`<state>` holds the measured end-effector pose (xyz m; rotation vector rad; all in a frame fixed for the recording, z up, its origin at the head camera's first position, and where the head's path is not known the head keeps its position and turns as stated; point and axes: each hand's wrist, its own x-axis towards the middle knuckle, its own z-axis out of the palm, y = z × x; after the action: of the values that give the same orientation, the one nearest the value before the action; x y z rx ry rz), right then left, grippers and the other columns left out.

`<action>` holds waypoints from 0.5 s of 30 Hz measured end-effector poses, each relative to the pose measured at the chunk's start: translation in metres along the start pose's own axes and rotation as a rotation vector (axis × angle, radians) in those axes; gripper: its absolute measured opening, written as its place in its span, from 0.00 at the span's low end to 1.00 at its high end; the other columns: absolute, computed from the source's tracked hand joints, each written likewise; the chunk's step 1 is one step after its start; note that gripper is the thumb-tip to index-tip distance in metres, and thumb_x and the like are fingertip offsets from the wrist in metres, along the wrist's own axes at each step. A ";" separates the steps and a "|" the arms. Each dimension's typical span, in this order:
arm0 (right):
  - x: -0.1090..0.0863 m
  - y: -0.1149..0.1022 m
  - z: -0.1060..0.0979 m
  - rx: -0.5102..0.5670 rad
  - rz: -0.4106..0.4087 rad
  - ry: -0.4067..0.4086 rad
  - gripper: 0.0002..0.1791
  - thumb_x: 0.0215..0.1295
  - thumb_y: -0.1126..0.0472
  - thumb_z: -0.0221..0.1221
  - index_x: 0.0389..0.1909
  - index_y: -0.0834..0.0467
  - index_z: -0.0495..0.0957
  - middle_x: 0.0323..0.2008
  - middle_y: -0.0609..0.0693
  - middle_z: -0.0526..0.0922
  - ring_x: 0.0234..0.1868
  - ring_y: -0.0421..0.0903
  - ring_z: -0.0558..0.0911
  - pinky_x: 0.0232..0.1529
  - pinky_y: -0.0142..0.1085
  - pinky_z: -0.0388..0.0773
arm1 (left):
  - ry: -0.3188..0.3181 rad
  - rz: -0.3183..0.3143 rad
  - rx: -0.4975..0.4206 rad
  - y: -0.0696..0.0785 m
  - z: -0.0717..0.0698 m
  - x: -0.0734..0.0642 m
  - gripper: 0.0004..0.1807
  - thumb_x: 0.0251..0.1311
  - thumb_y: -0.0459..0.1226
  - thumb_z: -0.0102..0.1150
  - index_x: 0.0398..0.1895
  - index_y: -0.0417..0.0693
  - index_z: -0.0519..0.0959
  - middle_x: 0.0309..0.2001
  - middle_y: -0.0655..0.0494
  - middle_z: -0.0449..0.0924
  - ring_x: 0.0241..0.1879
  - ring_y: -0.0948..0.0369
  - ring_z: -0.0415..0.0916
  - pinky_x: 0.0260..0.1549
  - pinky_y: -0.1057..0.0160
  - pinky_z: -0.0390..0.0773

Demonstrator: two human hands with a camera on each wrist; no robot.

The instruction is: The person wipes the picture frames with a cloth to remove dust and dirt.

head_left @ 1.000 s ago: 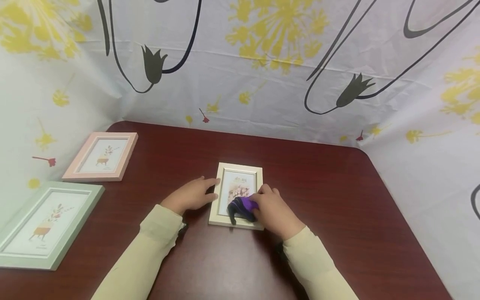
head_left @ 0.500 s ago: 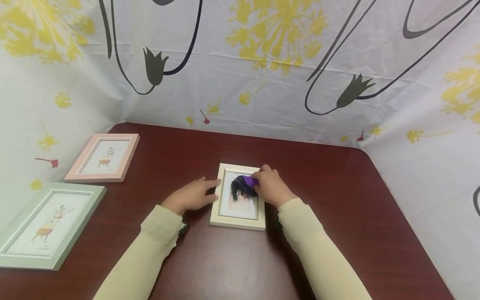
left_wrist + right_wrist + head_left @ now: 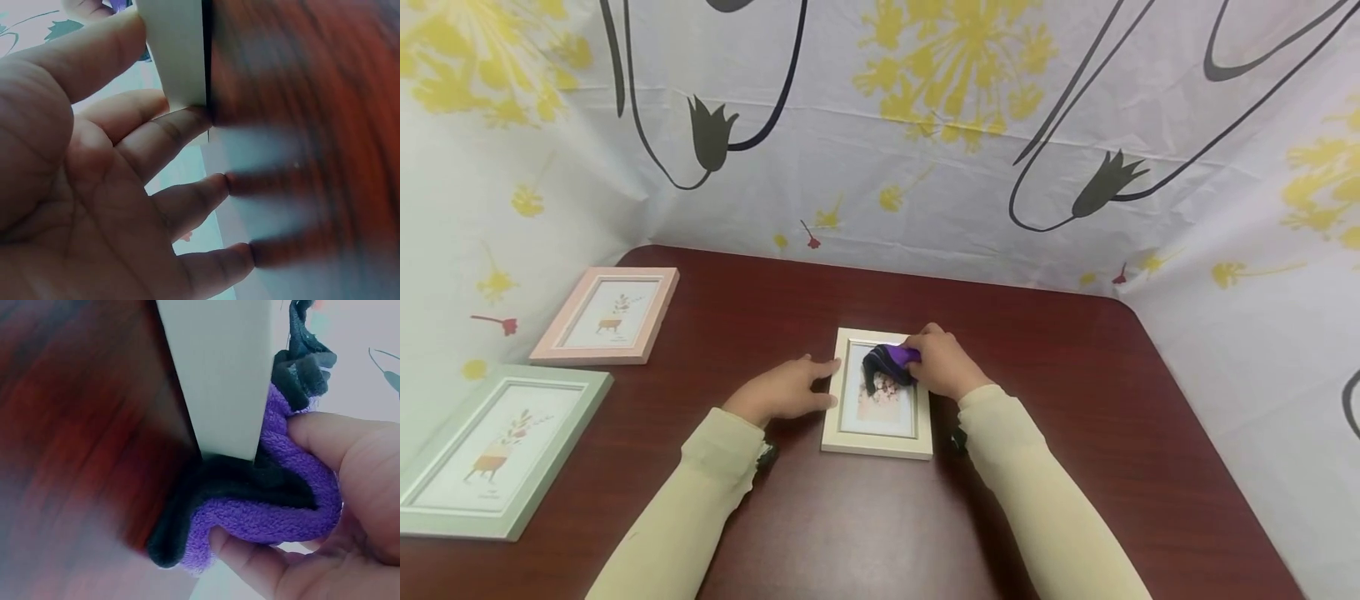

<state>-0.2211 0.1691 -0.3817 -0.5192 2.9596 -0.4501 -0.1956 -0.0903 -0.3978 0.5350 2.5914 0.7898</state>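
The green frame (image 3: 501, 447) and pink frame (image 3: 606, 315) lie on the table (image 3: 1075, 433), well apart from the work. The left hand (image 3: 781, 388), fingers spread, touches the cream frame's (image 3: 880, 414) left edge; such light contact might let the frame skid if rubbed hard. It lies between both hands. The cloth (image 3: 887, 364), pinched by the right hand (image 3: 946, 363), wraps its right edge and could snag on a corner.

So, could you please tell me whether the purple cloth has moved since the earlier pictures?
Yes: in the head view, the purple cloth has moved from the near end towards the far end of the cream frame.
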 end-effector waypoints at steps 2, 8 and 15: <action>-0.003 0.000 0.001 0.001 -0.011 -0.004 0.16 0.66 0.63 0.62 0.55 0.60 0.82 0.49 0.59 0.76 0.49 0.59 0.76 0.51 0.50 0.74 | 0.004 -0.011 0.000 0.000 0.000 0.000 0.36 0.65 0.42 0.64 0.75 0.49 0.63 0.71 0.41 0.64 0.74 0.42 0.50 0.68 0.44 0.58; -0.023 -0.005 0.004 -0.025 -0.057 0.012 0.14 0.63 0.64 0.65 0.50 0.57 0.84 0.46 0.57 0.76 0.43 0.57 0.76 0.47 0.48 0.75 | 0.001 -0.022 0.000 0.003 0.000 -0.001 0.36 0.65 0.42 0.64 0.75 0.50 0.63 0.72 0.37 0.61 0.73 0.41 0.51 0.68 0.43 0.58; -0.063 -0.022 0.013 -0.022 -0.095 0.055 0.15 0.60 0.64 0.68 0.49 0.56 0.85 0.41 0.55 0.76 0.38 0.51 0.73 0.40 0.42 0.76 | 0.008 -0.022 0.010 0.003 -0.001 -0.002 0.36 0.65 0.42 0.64 0.75 0.49 0.63 0.71 0.35 0.61 0.73 0.40 0.53 0.68 0.43 0.58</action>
<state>-0.1529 0.1679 -0.3846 -0.6634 3.0044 -0.4488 -0.1934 -0.0892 -0.3950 0.5064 2.6056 0.7736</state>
